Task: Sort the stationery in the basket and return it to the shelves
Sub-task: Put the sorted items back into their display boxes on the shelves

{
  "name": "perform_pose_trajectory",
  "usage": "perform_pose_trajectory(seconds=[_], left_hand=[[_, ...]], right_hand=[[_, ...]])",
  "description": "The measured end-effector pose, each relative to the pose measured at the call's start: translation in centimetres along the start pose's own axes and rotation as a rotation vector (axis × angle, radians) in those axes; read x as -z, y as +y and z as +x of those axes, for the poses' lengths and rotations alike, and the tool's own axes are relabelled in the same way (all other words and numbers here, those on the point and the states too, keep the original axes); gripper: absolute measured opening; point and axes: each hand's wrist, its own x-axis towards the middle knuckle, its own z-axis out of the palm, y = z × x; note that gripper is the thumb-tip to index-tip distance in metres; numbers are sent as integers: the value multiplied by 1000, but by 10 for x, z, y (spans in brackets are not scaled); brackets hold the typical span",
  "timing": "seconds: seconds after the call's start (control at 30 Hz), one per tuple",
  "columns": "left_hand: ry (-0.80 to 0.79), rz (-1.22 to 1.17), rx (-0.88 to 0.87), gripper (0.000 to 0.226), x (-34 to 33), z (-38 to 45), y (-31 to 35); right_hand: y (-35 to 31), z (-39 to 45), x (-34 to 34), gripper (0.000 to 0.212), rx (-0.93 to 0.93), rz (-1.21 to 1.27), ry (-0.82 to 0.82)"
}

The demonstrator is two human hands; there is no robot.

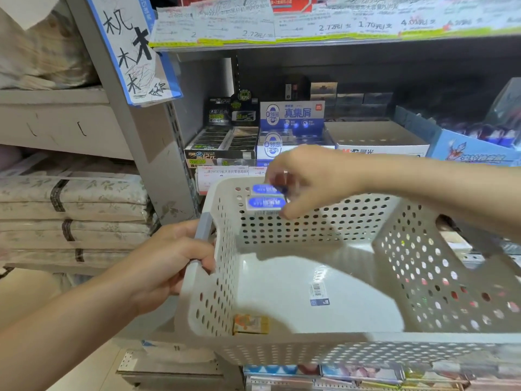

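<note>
A white perforated basket (324,280) is the landmark here, held out in front of a grey shelf (338,43). The left hand (172,258) grips the grey handle (203,225) on the basket's left rim, fingers curled round it. The right hand (307,179) hangs above the basket's far wall, pinching two blue-and-white erasers (265,197) stacked one on the other between thumb and fingers; they are held just over the far-left corner of the basket, clear of its floor. Inside the basket two things lie on the floor: one small orange-and-yellow box (251,324) in the near-left corner, against the left wall, and one pale flat item with a barcode label (318,289) near the middle. Beyond the basket's far wall, on the shelf, four open display cartons stand side by side: one black carton (222,142) at the left, one blue-and-white carton (291,119) whose printing matches the erasers, directly behind the right hand, one white carton (375,136) to its right, and one light blue carton (468,148) at the far right. A strip of paper price tags (310,24) runs along the shelf edge above. To the left of the basket, folded floral bedding (73,210) lies in a stack.
</note>
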Motion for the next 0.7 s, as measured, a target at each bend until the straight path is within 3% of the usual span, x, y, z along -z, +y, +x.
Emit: perform_pose_trajectory(seconds=[0.2,0.37,0.53,0.7], left_hand=[[-42,19,-32,48,-3,2,6],[-73,29,-47,47,-3,3,8],[-76,19,-39,48,-2,2,6],[-45,24,-35,48,-5,0,7]], right_hand=[[43,5,47,34,-170,20,240],[84,30,62,44,-424,-61,93],[97,41,59,57,-461,-155,-60],[101,46,64,44,-475,-154,-133]])
